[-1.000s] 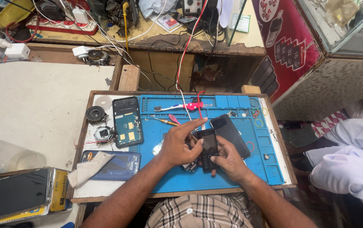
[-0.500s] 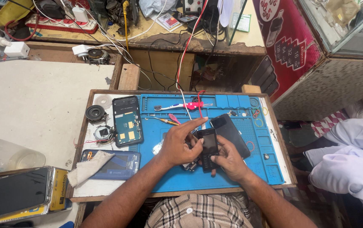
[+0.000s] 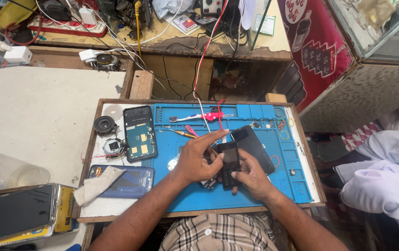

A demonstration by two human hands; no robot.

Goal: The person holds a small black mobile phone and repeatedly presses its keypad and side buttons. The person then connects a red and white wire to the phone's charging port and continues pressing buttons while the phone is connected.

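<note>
Small black phone sits upright between both hands, low over the middle of the blue repair mat, so loose parts would land on the mat; I note my left hand curled against its left edge, fingers arched over the top, and my right hand clamped on its lower right, thumb on the face to steady it; a black back cover lies just beside, set aside within reach; an opened handset rests further left, a toothbrush at the mat's top edge.
</note>
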